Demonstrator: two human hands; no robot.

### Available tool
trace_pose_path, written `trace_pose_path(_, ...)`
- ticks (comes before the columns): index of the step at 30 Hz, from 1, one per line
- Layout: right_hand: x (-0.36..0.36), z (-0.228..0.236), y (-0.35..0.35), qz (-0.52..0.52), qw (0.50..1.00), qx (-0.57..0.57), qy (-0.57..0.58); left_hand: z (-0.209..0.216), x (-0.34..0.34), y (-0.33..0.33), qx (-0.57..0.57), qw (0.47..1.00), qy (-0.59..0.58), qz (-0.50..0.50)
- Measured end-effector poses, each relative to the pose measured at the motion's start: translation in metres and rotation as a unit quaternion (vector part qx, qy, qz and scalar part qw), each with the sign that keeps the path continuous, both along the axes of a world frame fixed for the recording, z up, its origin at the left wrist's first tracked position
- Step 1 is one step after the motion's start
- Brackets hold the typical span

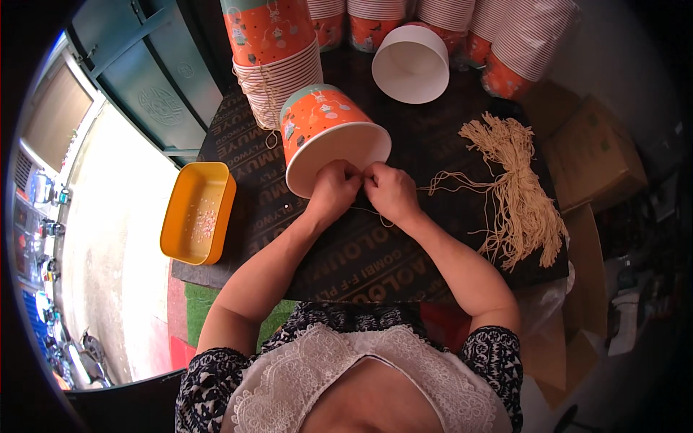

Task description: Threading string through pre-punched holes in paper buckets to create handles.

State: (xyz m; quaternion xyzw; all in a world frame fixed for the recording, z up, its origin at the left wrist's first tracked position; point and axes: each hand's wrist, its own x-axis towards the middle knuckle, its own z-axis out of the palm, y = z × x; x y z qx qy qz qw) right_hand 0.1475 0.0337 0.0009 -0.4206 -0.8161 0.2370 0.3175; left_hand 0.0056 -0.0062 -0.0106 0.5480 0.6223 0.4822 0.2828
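An orange paper bucket (pixel 321 119) with a pale green band lies tilted on the dark table, its wide white mouth toward me. At the near right part of its rim, my left hand (pixel 336 189) and my right hand (pixel 390 191) meet with fingertips pinched together. A thin beige string (pixel 372 212) runs from between them and loops below my right hand. Both hands are closed on this string. My left fingers overlap the bucket's mouth. What exactly the fingertips do with the string is too small to make out.
A tall stack of nested buckets (pixel 278 79) stands behind, strings hanging on it. Further back are a white bucket (pixel 411 65) and several wrapped stacks (pixel 530 40). A bundle of beige strings (pixel 523 191) lies right. A yellow tray (pixel 177 209) with small bits stands left. Cardboard boxes (pixel 595 148) stand right.
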Motion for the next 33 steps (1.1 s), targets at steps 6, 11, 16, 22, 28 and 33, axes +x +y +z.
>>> trace_pose_path(6,0.007,0.001,0.016,0.069,0.995,-0.073,0.004,0.006,0.0,-0.003,-0.017,0.999,0.027,-0.025)
trace_pose_path(11,0.008,0.002,0.025,0.116,0.983,-0.133,0.05,0.004,-0.001,-0.003,0.006,0.999,0.038,-0.024)
trace_pose_path(16,0.011,0.007,0.025,0.123,0.976,-0.163,0.074,0.022,0.007,-0.01,-0.065,0.997,-0.039,-0.008)
trace_pose_path(22,0.01,0.013,0.023,0.127,0.965,-0.211,0.091,0.023,0.004,-0.014,-0.082,0.995,-0.047,-0.041)
trace_pose_path(28,0.009,0.005,0.026,0.109,0.962,-0.221,0.115,0.023,0.005,-0.014,-0.052,0.996,-0.023,-0.072)
trace_pose_path(33,0.008,0.005,0.025,0.114,0.962,-0.214,0.125,0.023,0.005,-0.011,-0.053,0.997,0.016,-0.06)
